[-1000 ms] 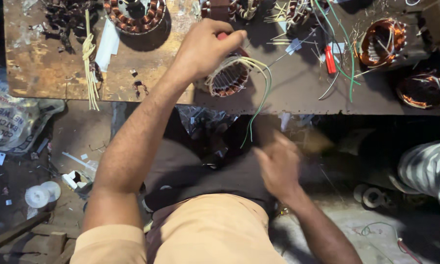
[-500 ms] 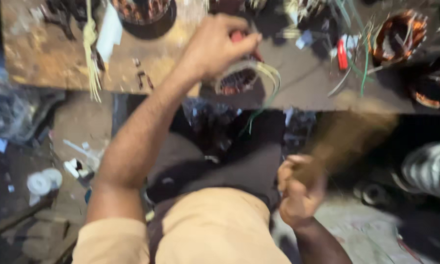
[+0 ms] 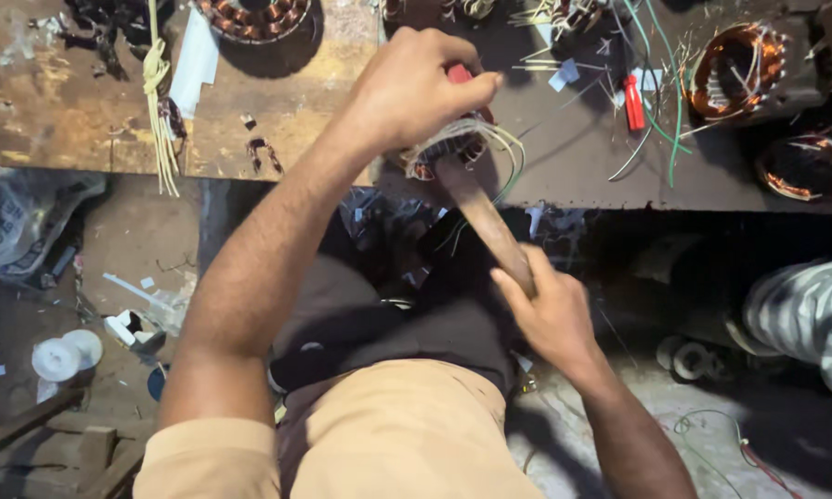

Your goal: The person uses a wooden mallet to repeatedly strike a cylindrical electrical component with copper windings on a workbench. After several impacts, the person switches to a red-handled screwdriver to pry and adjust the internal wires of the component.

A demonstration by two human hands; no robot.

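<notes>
Gripping a red-handled tool (image 3: 460, 74) in your left hand (image 3: 416, 88) over the coil (image 3: 453, 148) on the desk (image 3: 582, 157), your right hand (image 3: 550, 310) clenches a wooden stick (image 3: 485, 222) touching it.

A worn bench (image 3: 65, 102) carries copper-wound coils (image 3: 737, 69), a red tool (image 3: 634, 102) left of them, and loose wires (image 3: 674, 111).

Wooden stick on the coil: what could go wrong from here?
1. The right hand drives the wooden stick into the small wound coil right under the left hand; a slip could hit its fingers.
2. The coil sits near the bench edge, so a hard blow might push it off.
3. Loose lead wires beside the stick could snag or get nicked.
</notes>
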